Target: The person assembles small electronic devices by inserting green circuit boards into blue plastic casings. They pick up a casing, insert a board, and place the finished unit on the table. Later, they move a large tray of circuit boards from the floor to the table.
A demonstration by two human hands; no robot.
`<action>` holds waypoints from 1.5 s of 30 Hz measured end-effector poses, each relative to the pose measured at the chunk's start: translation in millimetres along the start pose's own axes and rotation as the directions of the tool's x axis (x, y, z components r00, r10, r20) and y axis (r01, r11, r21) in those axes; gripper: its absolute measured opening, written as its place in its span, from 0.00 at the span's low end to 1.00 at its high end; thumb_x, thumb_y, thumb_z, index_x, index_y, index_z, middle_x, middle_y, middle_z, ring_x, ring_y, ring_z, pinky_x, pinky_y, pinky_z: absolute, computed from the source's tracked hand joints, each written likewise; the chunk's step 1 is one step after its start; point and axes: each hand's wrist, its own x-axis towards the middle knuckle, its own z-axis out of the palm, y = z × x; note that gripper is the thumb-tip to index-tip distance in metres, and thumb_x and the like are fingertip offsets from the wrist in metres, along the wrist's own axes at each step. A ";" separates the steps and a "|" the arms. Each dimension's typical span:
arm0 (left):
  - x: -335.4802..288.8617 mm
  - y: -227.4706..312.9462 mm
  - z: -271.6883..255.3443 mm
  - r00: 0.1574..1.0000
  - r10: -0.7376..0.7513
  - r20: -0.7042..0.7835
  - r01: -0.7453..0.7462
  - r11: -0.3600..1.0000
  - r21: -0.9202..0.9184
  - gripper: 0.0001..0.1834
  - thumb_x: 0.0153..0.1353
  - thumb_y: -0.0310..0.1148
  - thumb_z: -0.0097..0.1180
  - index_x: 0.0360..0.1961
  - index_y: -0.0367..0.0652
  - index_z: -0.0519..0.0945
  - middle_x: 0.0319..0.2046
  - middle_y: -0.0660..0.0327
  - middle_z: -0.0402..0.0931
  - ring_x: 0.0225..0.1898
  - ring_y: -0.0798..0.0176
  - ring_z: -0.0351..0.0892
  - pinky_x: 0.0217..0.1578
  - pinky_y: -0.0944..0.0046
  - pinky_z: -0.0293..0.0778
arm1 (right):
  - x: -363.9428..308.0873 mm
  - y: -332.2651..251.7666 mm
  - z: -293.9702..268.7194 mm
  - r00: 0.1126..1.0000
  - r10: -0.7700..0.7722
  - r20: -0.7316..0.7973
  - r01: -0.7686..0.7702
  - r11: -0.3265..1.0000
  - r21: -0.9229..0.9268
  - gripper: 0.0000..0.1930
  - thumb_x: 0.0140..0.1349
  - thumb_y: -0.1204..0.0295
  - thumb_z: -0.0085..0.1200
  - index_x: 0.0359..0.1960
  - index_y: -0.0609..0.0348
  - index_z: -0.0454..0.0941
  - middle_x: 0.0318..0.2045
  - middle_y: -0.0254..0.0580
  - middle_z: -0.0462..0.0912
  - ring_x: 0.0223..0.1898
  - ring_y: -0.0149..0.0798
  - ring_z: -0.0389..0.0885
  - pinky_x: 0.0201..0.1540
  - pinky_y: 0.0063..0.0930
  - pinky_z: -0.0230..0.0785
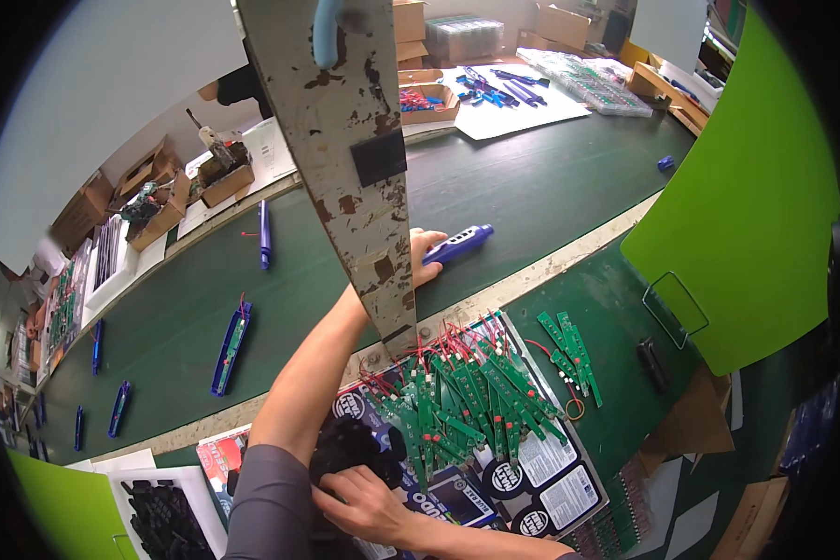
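Note:
My left hand (pixel 426 258) reaches past the metal post onto the dark green conveyor belt (pixel 523 173). Its fingers are closed around the near end of a blue-purple plastic casing (pixel 459 245), long and narrow with a row of slots on top. Part of that wrist is hidden by the post. Low in front, my right hand (pixel 362 504) rests with curled fingers at a heap of small black parts (pixel 353 448); whatever is between the fingers cannot be made out. Right of this heap lies a pile of narrow green circuit boards (pixel 467 401) with red wires, on a printed board.
A paint-chipped metal post (pixel 350 168) rises between me and the belt. Open blue casings (pixel 231 347) lie along the belt at left. A white box of black parts (pixel 168 523) stands lower left. Green panels (pixel 747 215) flank the right. Cartons and trays line the far side.

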 end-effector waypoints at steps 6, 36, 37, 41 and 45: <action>-68.7 59.1 -81.4 0.975 -0.171 0.139 0.213 0.895 -0.391 0.27 0.67 0.27 0.57 0.67 0.36 0.70 0.50 0.55 0.79 0.48 0.55 0.82 0.54 0.54 0.79 | 6.9 4.7 -6.1 0.999 -0.002 -0.052 0.000 0.999 -0.032 0.23 0.50 0.75 0.65 0.52 0.60 0.82 0.40 0.42 0.81 0.40 0.43 0.82 0.45 0.38 0.73; -451.0 251.7 -69.4 0.627 -0.670 -0.397 0.209 0.636 -0.743 0.14 0.68 0.24 0.62 0.53 0.29 0.82 0.39 0.59 0.87 0.39 0.75 0.81 0.40 0.71 0.77 | 46.9 -129.3 -23.4 0.995 -0.001 -0.099 -0.017 0.983 -0.184 0.10 0.52 0.77 0.71 0.37 0.59 0.88 0.34 0.39 0.77 0.37 0.39 0.75 0.42 0.35 0.63; -451.5 253.0 -70.1 0.632 -0.658 -0.409 0.204 0.651 -0.731 0.14 0.68 0.25 0.62 0.53 0.29 0.83 0.38 0.59 0.87 0.39 0.75 0.81 0.39 0.71 0.77 | 47.1 -129.8 -19.9 0.996 -0.018 -0.085 -0.002 0.971 -0.238 0.10 0.52 0.76 0.72 0.37 0.58 0.88 0.34 0.38 0.76 0.38 0.40 0.74 0.42 0.36 0.61; -455.0 257.4 -75.1 0.644 -0.630 -0.435 0.245 0.708 -0.663 0.13 0.67 0.26 0.65 0.51 0.31 0.84 0.37 0.60 0.87 0.37 0.77 0.81 0.37 0.72 0.77 | 46.3 -131.4 -7.3 0.990 -0.099 -0.096 0.058 0.930 -0.362 0.09 0.50 0.74 0.72 0.34 0.55 0.87 0.32 0.36 0.74 0.37 0.39 0.73 0.42 0.38 0.57; -456.6 258.5 -77.2 0.603 -0.663 -0.444 0.320 0.710 -0.627 0.10 0.67 0.26 0.66 0.46 0.31 0.86 0.32 0.61 0.87 0.34 0.77 0.81 0.36 0.72 0.78 | 40.7 -133.2 1.6 0.979 -0.153 -0.131 0.088 0.909 -0.407 0.09 0.49 0.74 0.72 0.30 0.54 0.83 0.32 0.37 0.74 0.37 0.41 0.72 0.42 0.39 0.56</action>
